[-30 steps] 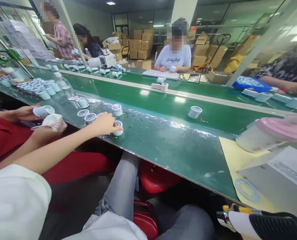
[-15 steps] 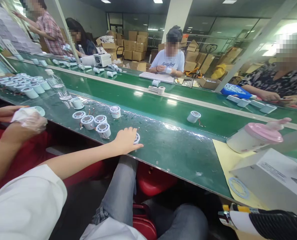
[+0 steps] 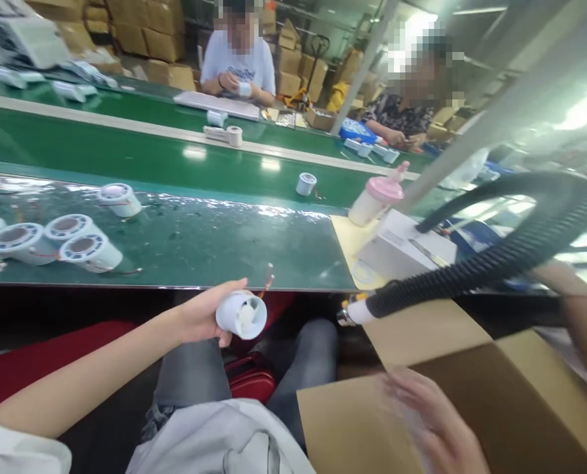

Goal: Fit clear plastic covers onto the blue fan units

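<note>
My left hand (image 3: 201, 313) is wrapped round a small light-blue fan unit (image 3: 242, 315), held over my lap just off the table's front edge. The unit is a short round housing, its open end turned up towards me with a white hub inside; a wire with a connector sticks out beyond it. My right hand (image 3: 434, 418), smeared by motion, is over the flap of an open cardboard box (image 3: 520, 401) at lower right, and its fingers cannot be made out. Several similar fan units (image 3: 90, 252) with thin wires stand on the green table (image 3: 214, 243) to the left.
A black ribbed hose (image 3: 446, 280) with a white and metal end arches above the box. Behind it are a white box (image 3: 396, 243) and a pink-lidded cup (image 3: 377, 201). Another fan unit (image 3: 306, 184) stands farther back. Co-workers sit across; another person's arm (image 3: 580, 322) shows at right.
My left hand has lifted the fan unit off the table and tilted its open end towards me. The view has swung right, bringing my right hand, the cardboard box and the hose into sight.
</note>
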A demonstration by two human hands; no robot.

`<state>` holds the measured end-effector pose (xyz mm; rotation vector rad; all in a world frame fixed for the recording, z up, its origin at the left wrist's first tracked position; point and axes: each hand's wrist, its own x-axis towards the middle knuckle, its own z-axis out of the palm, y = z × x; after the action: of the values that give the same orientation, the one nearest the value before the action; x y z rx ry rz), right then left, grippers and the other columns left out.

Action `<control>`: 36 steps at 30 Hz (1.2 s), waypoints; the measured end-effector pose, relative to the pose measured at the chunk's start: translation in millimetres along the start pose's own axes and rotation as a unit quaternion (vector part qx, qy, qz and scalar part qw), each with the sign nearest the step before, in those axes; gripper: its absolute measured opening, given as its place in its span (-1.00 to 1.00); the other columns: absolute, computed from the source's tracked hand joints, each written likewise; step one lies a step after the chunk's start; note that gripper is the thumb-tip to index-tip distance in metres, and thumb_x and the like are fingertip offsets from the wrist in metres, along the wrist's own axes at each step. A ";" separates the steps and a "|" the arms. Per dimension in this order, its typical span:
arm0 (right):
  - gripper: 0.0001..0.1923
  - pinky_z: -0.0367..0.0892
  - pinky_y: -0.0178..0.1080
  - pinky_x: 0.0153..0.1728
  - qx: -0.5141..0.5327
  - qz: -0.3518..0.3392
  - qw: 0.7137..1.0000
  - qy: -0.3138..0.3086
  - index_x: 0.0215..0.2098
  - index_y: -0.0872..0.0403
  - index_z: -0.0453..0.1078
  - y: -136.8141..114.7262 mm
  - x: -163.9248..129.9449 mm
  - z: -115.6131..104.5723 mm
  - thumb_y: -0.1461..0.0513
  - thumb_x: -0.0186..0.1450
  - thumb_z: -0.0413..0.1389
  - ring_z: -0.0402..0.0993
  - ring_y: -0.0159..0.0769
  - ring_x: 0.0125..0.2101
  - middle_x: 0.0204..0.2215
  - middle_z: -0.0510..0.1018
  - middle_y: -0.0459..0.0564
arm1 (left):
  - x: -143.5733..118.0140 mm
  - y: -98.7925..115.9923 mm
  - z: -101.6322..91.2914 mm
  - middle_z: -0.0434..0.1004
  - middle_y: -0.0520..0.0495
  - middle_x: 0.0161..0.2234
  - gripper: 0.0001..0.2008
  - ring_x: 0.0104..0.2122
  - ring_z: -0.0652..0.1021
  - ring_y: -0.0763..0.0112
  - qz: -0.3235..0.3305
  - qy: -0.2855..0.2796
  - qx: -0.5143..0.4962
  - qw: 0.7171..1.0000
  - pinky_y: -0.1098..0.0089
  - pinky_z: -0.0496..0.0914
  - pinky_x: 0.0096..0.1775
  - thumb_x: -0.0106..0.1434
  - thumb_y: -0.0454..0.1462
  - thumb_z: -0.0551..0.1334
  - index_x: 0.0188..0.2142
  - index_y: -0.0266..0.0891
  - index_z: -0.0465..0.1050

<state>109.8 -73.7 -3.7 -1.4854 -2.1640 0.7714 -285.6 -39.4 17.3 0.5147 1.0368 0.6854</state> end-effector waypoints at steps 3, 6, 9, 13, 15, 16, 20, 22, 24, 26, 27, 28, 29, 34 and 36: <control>-0.59 0.45 -0.04 -0.22 -0.150 -0.234 0.959 0.053 0.13 -0.19 0.30 -62.9 34.2 34.9 0.13 0.30 0.05 0.44 0.00 -0.08 -0.02 0.44 0.14 | 15.0 -12.6 26.9 0.39 0.00 -0.51 -0.60 -0.64 0.37 0.51 -0.016 -0.055 0.123 0.991 0.58 0.15 -0.74 0.19 0.04 0.13 -0.24 -0.26 0.36; -0.64 0.43 -0.04 -0.23 -0.241 -0.268 0.927 0.102 0.03 -0.10 0.41 -97.8 70.5 63.9 0.28 0.30 0.04 0.40 0.01 -0.10 -0.02 0.44 0.18 | 15.2 -16.4 42.8 0.36 0.03 -0.46 -0.68 -0.55 0.37 0.50 0.043 -0.096 0.307 0.946 0.56 0.22 -0.64 0.23 -0.03 0.13 -0.23 -0.24 0.40; -0.77 0.42 -0.04 -0.22 -0.202 -0.232 0.949 0.068 -0.24 -0.01 0.50 -102.1 83.6 74.1 0.36 0.25 0.06 0.36 0.01 -0.07 0.01 0.42 0.16 | 8.3 -18.0 45.4 0.44 -0.01 -0.29 -0.78 -0.32 0.45 0.38 0.175 -0.048 0.453 0.873 0.42 0.38 -0.30 0.25 -0.13 0.14 -0.21 -0.20 0.42; -0.97 0.42 -0.20 -0.25 0.030 -0.140 0.988 -0.054 -0.40 0.04 0.41 -99.5 79.5 71.1 0.28 0.21 0.15 0.43 -0.19 -0.16 -0.06 0.39 0.09 | 6.6 -27.9 38.3 0.40 -0.07 -0.12 -0.65 -0.15 0.45 0.27 0.277 0.042 0.474 0.835 0.29 0.34 -0.08 0.16 -0.13 0.27 -0.07 -0.16 0.36; -0.86 0.40 -0.25 -0.27 0.118 -0.100 0.986 -0.068 -0.44 0.05 0.38 -102.1 77.4 69.2 0.23 0.28 0.08 0.44 -0.26 -0.22 -0.14 0.40 0.05 | 10.5 -34.4 34.1 0.36 -0.08 -0.12 -0.46 -0.15 0.45 0.26 0.296 0.043 0.452 0.840 0.28 0.37 -0.09 0.05 -0.08 0.37 0.00 -0.13 0.33; -0.80 0.39 -0.26 -0.27 0.153 -0.084 0.983 -0.058 -0.47 0.06 0.38 -103.5 76.9 68.9 0.22 0.31 0.04 0.44 -0.26 -0.22 -0.18 0.41 0.04 | 13.0 -37.2 32.2 0.34 -0.09 -0.12 -0.40 -0.14 0.44 0.25 0.307 0.034 0.450 0.838 0.26 0.37 -0.07 -0.01 -0.06 0.40 0.01 -0.12 0.34; -0.73 0.38 -0.32 -0.42 0.279 0.004 0.960 -0.016 -0.55 0.08 0.41 -103.6 77.6 71.4 0.16 0.27 0.08 0.45 -0.21 -0.23 -0.27 0.46 0.06 | 19.8 -43.8 27.4 0.27 -0.13 -0.10 -0.40 -0.03 0.39 0.16 0.331 -0.008 0.474 0.816 0.15 0.33 0.04 -0.09 -0.06 0.44 -0.03 -0.09 0.45; -0.72 0.40 -0.31 -0.45 0.340 0.046 0.939 -0.013 -0.59 0.09 0.42 -99.5 78.7 73.1 0.13 0.21 0.15 0.45 -0.20 -0.27 -0.32 0.49 0.06 | 19.9 -45.4 27.1 0.30 -0.14 -0.04 -0.38 0.00 0.40 0.16 0.313 -0.041 0.449 0.836 0.16 0.34 0.05 -0.06 -0.10 0.44 0.03 -0.07 0.40; -0.72 0.44 -0.28 -0.44 0.400 0.093 0.912 -0.016 -0.59 0.10 0.45 -94.5 79.9 73.8 0.09 0.16 0.21 0.47 -0.23 -0.33 -0.34 0.51 0.04 | 18.5 -47.2 28.2 0.33 -0.14 0.04 -0.34 0.02 0.42 0.19 0.273 -0.079 0.394 0.874 0.20 0.38 0.02 0.01 -0.16 0.41 0.11 -0.05 0.31; -0.71 0.49 -0.25 -0.44 0.449 0.123 0.885 -0.027 -0.56 0.10 0.49 -90.1 80.7 72.8 0.06 0.15 0.22 0.50 -0.24 -0.35 -0.30 0.54 0.05 | 16.5 -49.2 29.9 0.33 -0.15 0.10 -0.34 0.01 0.45 0.21 0.228 -0.099 0.330 0.911 0.23 0.40 0.00 0.05 -0.20 0.39 0.14 -0.06 0.25; -0.73 0.51 -0.22 -0.41 0.459 0.115 0.880 -0.039 -0.52 0.09 0.51 -88.4 80.7 71.8 0.05 0.15 0.22 0.52 -0.20 -0.31 -0.25 0.56 0.06 | 15.6 -50.3 30.6 0.33 -0.15 0.11 -0.35 0.00 0.46 0.22 0.209 -0.102 0.296 0.926 0.23 0.41 0.00 0.06 -0.22 0.38 0.14 -0.08 0.25; -0.77 0.53 -0.19 -0.34 0.452 0.086 0.886 -0.056 -0.46 0.08 0.54 -87.2 80.3 70.6 0.06 0.14 0.25 0.53 -0.15 -0.22 -0.19 0.57 0.07 | 14.8 -51.2 31.3 0.34 -0.16 0.11 -0.36 -0.01 0.48 0.24 0.195 -0.099 0.263 0.940 0.22 0.41 0.01 0.07 -0.23 0.38 0.13 -0.11 0.24; -0.80 0.53 -0.15 -0.25 0.424 0.042 0.902 -0.073 -0.38 0.05 0.56 -86.2 79.5 69.4 0.09 0.11 0.28 0.50 -0.09 -0.11 -0.10 0.55 0.08 | 14.0 -51.9 31.7 0.35 -0.16 0.11 -0.38 -0.01 0.48 0.24 0.186 -0.094 0.230 0.951 0.22 0.40 0.02 0.07 -0.24 0.37 0.12 -0.13 0.24; -0.61 0.41 -0.08 0.02 0.210 -0.160 0.963 -0.052 -0.05 -0.03 0.46 -83.4 71.1 67.3 0.30 0.13 0.27 0.38 -0.08 0.09 0.11 0.41 0.09 | 8.2 -50.7 31.2 0.33 -0.16 0.14 -0.42 -0.08 0.51 0.26 0.176 -0.111 0.151 0.967 0.29 0.47 -0.14 0.13 -0.23 0.34 0.13 -0.07 0.24; -0.62 0.40 -0.09 0.03 0.206 -0.172 0.962 -0.046 -0.06 -0.02 0.43 -82.3 68.0 68.0 0.30 0.15 0.26 0.38 -0.09 0.08 0.10 0.43 0.09 | 5.0 -48.1 30.8 0.30 -0.16 0.17 -0.37 -0.09 0.52 0.23 0.181 -0.121 0.184 0.959 0.31 0.48 -0.18 0.11 -0.22 0.36 0.16 -0.03 0.23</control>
<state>-14.1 -47.8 -1.7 -0.8532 -2.0800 1.0933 -243.2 -70.7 -5.2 1.1059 0.8466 0.7291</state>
